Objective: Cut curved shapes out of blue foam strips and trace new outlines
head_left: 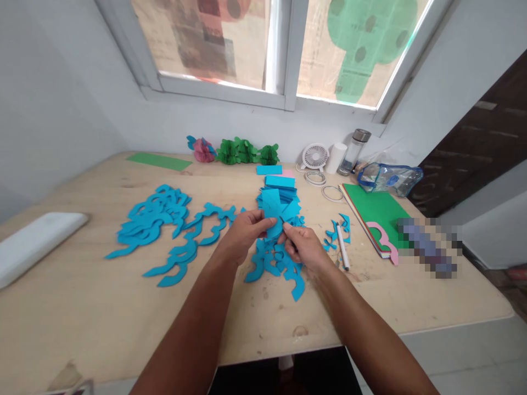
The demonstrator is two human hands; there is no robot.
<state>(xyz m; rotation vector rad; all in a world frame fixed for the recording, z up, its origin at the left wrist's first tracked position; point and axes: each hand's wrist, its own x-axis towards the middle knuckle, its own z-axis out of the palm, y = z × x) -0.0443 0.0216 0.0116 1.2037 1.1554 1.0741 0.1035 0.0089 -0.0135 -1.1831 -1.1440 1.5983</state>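
Observation:
My left hand (pixel 251 230) pinches a folded piece of blue paper (pixel 272 211) between thumb and fingers, above the middle of the table. Closed around a small pair of scissors (pixel 282 220), my right hand (pixel 302 244) is at the paper's right edge; only a short dark bit of blade shows, and the handles are hidden by the fingers. Under both hands lie blue paper offcuts (pixel 296 280). Just behind them is a stack of blue paper strips (pixel 280 181). Curvy cut blue shapes lie left of my hands, in a heap (pixel 154 214) and a looser group (pixel 185 249).
Right of my hands are a white pen (pixel 342 247), blue scraps (pixel 330 233) and a green pad (pixel 376 206) with a pink paper cutout (pixel 383 238). Tape rolls (pixel 315 178), a fan (pixel 315 157), a bottle (pixel 354 151) and green paper decorations (pixel 245 151) line the back.

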